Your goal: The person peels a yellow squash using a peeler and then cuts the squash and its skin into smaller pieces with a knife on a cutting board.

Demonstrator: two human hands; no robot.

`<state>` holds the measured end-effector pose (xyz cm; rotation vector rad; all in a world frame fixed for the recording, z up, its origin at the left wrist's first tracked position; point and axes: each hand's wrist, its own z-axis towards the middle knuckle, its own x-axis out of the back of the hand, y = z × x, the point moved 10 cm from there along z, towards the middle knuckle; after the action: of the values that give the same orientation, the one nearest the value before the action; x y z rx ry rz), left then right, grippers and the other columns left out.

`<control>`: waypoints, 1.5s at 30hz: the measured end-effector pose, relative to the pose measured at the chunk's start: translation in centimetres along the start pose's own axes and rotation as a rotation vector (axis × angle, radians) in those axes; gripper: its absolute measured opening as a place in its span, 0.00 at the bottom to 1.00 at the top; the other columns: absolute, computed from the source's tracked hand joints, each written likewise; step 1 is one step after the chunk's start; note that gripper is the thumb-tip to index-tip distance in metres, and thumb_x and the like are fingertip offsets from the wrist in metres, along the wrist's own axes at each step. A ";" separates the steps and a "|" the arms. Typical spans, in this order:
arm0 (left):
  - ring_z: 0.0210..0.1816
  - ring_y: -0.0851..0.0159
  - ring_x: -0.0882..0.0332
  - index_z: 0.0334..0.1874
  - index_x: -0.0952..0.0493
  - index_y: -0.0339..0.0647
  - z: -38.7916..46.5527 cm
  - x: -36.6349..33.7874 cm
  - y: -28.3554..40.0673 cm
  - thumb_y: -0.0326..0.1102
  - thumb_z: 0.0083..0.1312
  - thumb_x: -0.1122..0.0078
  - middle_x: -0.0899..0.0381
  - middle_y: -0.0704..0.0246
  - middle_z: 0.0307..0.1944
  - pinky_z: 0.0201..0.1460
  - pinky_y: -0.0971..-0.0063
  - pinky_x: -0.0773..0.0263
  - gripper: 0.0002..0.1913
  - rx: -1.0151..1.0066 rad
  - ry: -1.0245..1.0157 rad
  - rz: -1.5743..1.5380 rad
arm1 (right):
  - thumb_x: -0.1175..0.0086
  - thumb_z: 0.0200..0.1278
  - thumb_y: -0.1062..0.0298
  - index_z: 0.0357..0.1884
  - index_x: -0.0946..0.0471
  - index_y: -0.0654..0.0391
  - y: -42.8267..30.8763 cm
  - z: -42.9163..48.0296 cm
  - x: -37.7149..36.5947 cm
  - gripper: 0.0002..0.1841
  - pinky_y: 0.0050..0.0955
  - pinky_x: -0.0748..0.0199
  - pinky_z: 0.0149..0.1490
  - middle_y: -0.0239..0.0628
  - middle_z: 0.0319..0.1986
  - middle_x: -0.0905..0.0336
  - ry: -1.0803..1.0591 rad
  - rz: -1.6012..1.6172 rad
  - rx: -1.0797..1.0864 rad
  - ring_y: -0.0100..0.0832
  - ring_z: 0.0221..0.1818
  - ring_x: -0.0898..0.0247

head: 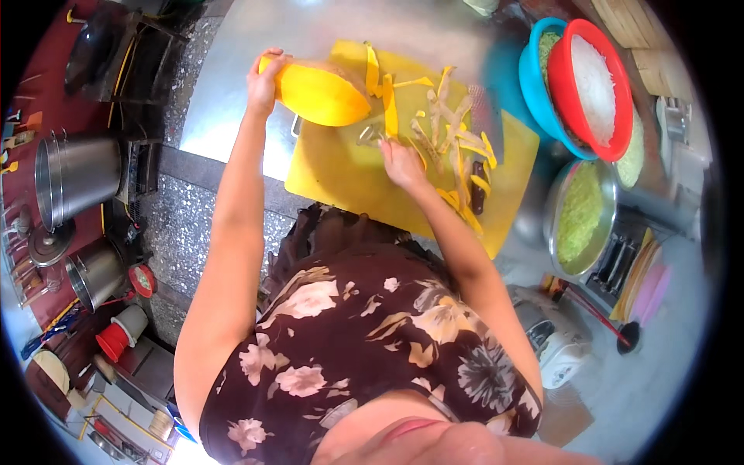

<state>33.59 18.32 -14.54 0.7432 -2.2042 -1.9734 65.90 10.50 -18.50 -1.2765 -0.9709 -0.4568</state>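
My left hand (265, 84) grips one end of a large, partly peeled orange squash (322, 96), perhaps a pumpkin. Bright orange flesh faces me, with a brownish strip of rind along its far edge. A peeler (368, 135) is in my right hand (403, 164), its head just below the squash and apart from it. Both hands work over a yellow cutting board (343, 174). Long strips of peel (390, 107) lie around my right hand. To their right rests a knife with a brown riveted handle (478, 195), partly covered by peelings.
At the right, a red basin (625, 110) of white shreds sits partly over a blue basin (532, 87). Nearer me is a steel bowl (609, 226) of pale green shreds. Beneath the board is a metal tabletop (232, 99). Steel pots (84, 174) stand at the left, across the speckled floor (197, 215).
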 end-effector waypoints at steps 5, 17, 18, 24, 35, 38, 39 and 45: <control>0.43 0.64 0.20 0.46 0.24 0.38 -0.3 -0.6 0.8 0.31 0.61 0.40 0.18 0.63 0.41 0.48 0.74 0.24 0.12 -0.010 -0.001 0.063 | 0.52 0.69 0.49 0.28 0.26 0.58 -7.5 4.4 5.3 0.21 0.45 0.28 0.26 0.49 0.19 0.23 0.051 -0.032 0.070 0.53 0.21 0.26; 0.45 0.60 0.22 0.50 0.26 0.38 0.9 2.3 -2.0 0.35 0.62 0.43 0.20 0.60 0.43 0.50 0.70 0.25 0.15 0.098 0.067 -0.096 | 0.61 0.72 0.47 0.31 0.24 0.57 0.8 0.2 1.8 0.24 0.50 0.27 0.37 0.52 0.25 0.21 -0.142 -0.124 -0.202 0.55 0.30 0.24; 0.48 0.59 0.22 0.52 0.28 0.37 0.8 2.5 -2.6 0.36 0.63 0.45 0.21 0.58 0.45 0.51 0.69 0.25 0.17 0.134 0.097 -0.081 | 0.61 0.72 0.48 0.31 0.24 0.58 0.5 -0.3 1.9 0.24 0.50 0.28 0.37 0.52 0.25 0.21 -0.114 -0.026 -0.189 0.56 0.30 0.24; 0.46 0.61 0.23 0.51 0.25 0.37 0.0 3.7 -3.1 0.36 0.61 0.41 0.21 0.61 0.42 0.50 0.70 0.26 0.17 0.139 0.206 -0.117 | 0.60 0.72 0.48 0.29 0.26 0.59 -1.2 0.4 2.3 0.24 0.50 0.30 0.33 0.51 0.23 0.22 -0.089 0.074 -0.151 0.55 0.28 0.25; 0.46 0.64 0.24 0.52 0.25 0.36 1.7 1.5 -1.3 0.38 0.61 0.40 0.22 0.64 0.42 0.49 0.73 0.28 0.18 0.102 0.096 -0.042 | 0.57 0.70 0.46 0.28 0.25 0.57 -1.6 4.6 2.6 0.23 0.48 0.26 0.31 0.49 0.21 0.21 -0.012 -0.153 0.007 0.52 0.26 0.23; 0.46 0.64 0.24 0.52 0.25 0.36 1.7 1.7 -2.4 0.38 0.62 0.40 0.22 0.65 0.42 0.49 0.73 0.28 0.18 0.131 0.061 -0.014 | 0.58 0.70 0.44 0.31 0.23 0.57 0.1 2.8 0.7 0.25 0.49 0.25 0.34 0.49 0.22 0.20 -0.120 -0.272 -0.025 0.52 0.27 0.22; 0.46 0.64 0.24 0.52 0.25 0.37 2.1 1.9 -2.8 0.37 0.62 0.40 0.22 0.65 0.42 0.49 0.73 0.28 0.18 0.147 0.081 -0.043 | 0.59 0.70 0.44 0.32 0.22 0.56 0.6 2.9 0.3 0.25 0.49 0.25 0.35 0.48 0.22 0.20 -0.144 -0.316 -0.008 0.51 0.27 0.21; 0.49 0.63 0.24 0.57 0.27 0.36 0.0 2.4 -3.0 0.39 0.63 0.41 0.21 0.62 0.45 0.54 0.70 0.27 0.22 0.126 0.064 -0.104 | 0.62 0.71 0.43 0.28 0.21 0.56 0.8 1.1 2.0 0.28 0.49 0.27 0.37 0.49 0.22 0.21 -0.056 -0.138 -0.045 0.52 0.27 0.23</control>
<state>32.39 17.20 -18.00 0.9417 -2.3142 -1.8402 67.18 12.13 -17.37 -1.2729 -1.1062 -0.5543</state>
